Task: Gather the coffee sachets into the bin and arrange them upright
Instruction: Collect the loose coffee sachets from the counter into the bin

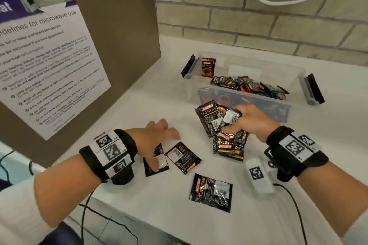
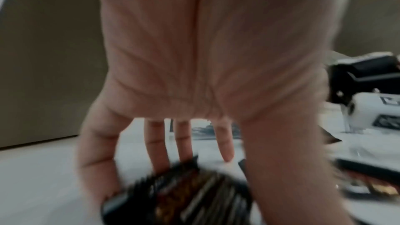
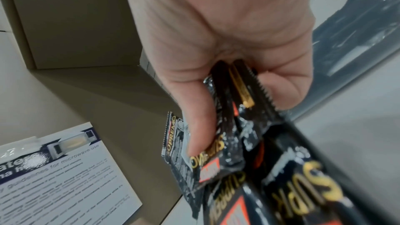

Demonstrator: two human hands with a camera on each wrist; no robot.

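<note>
A clear plastic bin stands at the back right of the white table, part-filled with a jumble of black coffee sachets. One sachet stands upright against the bin's left end. In front of the bin, my right hand grips a fanned bundle of sachets, seen close in the right wrist view under my thumb. My left hand is spread, its thumb pressing a loose sachet flat on the table; this sachet is blurred in the left wrist view. Two more sachets lie loose nearby.
A tall brown panel with a microwave-guidelines poster walls off the left side. A brick wall with a white cable runs behind the bin. The bin's black clips stick out at both ends. The table's front edge is near my forearms.
</note>
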